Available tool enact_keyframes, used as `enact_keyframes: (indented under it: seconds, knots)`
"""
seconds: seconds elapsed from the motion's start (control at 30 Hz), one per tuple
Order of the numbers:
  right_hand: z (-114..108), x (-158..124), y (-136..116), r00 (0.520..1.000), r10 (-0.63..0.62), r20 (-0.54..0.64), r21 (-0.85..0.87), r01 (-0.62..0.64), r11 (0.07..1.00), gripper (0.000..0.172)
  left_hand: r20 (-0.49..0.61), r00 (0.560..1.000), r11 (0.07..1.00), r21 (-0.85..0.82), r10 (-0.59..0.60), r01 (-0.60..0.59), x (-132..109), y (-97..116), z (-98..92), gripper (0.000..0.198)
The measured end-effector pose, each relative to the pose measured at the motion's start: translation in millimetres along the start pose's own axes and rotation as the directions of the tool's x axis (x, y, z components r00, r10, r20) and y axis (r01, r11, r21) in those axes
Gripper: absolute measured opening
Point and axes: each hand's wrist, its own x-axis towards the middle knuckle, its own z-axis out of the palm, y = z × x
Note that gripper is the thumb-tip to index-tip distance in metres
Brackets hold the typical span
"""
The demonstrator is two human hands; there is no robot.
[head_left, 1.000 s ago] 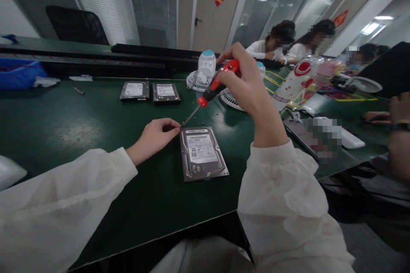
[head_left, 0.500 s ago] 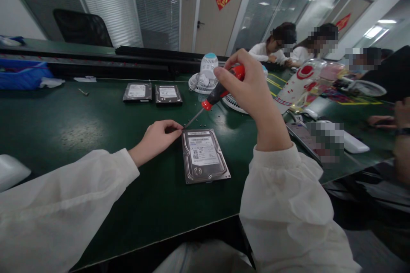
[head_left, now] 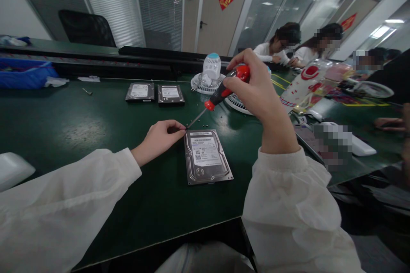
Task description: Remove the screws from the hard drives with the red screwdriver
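Observation:
A silver hard drive (head_left: 208,158) lies label up on the green table in front of me. My right hand (head_left: 254,87) grips the red and black handle of a screwdriver (head_left: 219,96), which slants down to the left. Its tip meets the drive's far left corner, right by the fingertips of my left hand (head_left: 165,136). Those left fingers are pinched together there; a tiny dark thing between them is too small to make out. Several small loose screws (head_left: 205,126) lie just beyond the drive.
Two more hard drives (head_left: 140,92) (head_left: 171,95) lie farther back. Behind my right hand stand white fan parts (head_left: 211,68). A phone (head_left: 309,138), a white device (head_left: 355,138) and a patterned bottle (head_left: 303,83) are at the right. A blue bin (head_left: 25,74) sits far left. Other people sit at the right.
The view has shifted slightly, so everything sits a little farther right. The fingers of my right hand have changed position around the screwdriver handle. Tip, left hand and drive stay together.

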Motion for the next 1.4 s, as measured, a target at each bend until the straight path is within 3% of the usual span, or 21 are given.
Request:
enact_keyframes:
  seconds: [0.4, 0.63, 1.1, 1.23, 1.4]
  knots:
    - [-2, 3, 8, 0.985, -0.044, -0.168, -0.044, 0.037, 0.998, 0.017, 0.012, 1.0, 1.0, 0.002, -0.004, 0.004, -7, 13, -3.3, 0.027]
    - [0, 1, 13, 0.97, 0.077, -0.23, 0.048, -0.067, 0.997, 0.015, 0.014, 1.0, 1.0, 0.01, 0.023, -0.023, -6, 13, -3.2, 0.028]
    - [14, -4, 45, 0.96, 0.241, -0.142, 0.165, -0.217, 0.962, 0.021, -0.002, 0.999, 0.999, -0.007, 0.053, -0.053, -6, 11, -1.8, 0.023]
    - [17, -6, 54, 0.938, 0.335, -0.084, 0.19, -0.315, 0.93, 0.035, -0.013, 0.999, 0.999, -0.015, 0.042, -0.043, -4, 7, -0.2, 0.027]
    - [18, -7, 61, 0.899, 0.435, -0.05, 0.279, -0.405, 0.87, 0.041, -0.02, 0.999, 0.999, -0.028, 0.039, -0.04, -5, 7, 0.0, 0.037]
